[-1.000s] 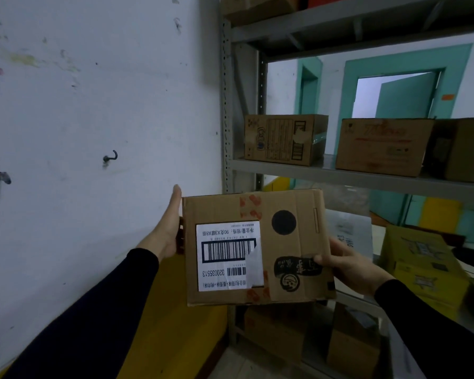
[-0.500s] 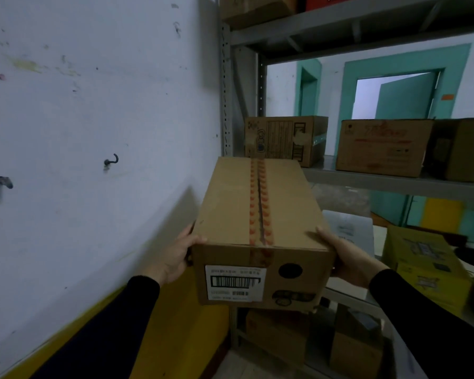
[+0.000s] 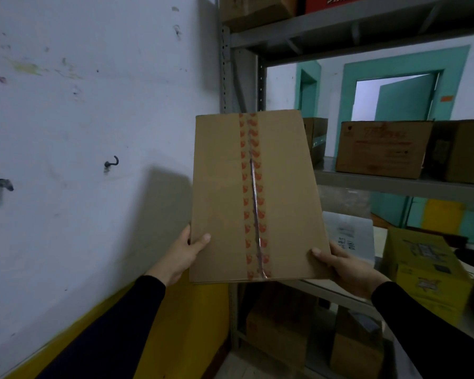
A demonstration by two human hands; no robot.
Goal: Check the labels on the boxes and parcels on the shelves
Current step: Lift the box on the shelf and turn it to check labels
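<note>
By the grey shelves (image 3: 400, 184), left hand (image 3: 182, 255) and right hand (image 3: 350, 269) grip the cardboard box (image 3: 255, 198), fingers curled round its lower edges

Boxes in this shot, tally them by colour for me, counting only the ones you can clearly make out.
Brown cardboard: 7. One held by the left hand and right hand, one top shelf, three middle shelf, two bottom.
Yellow: 1.
Red: 1.
Total: 9.
</note>
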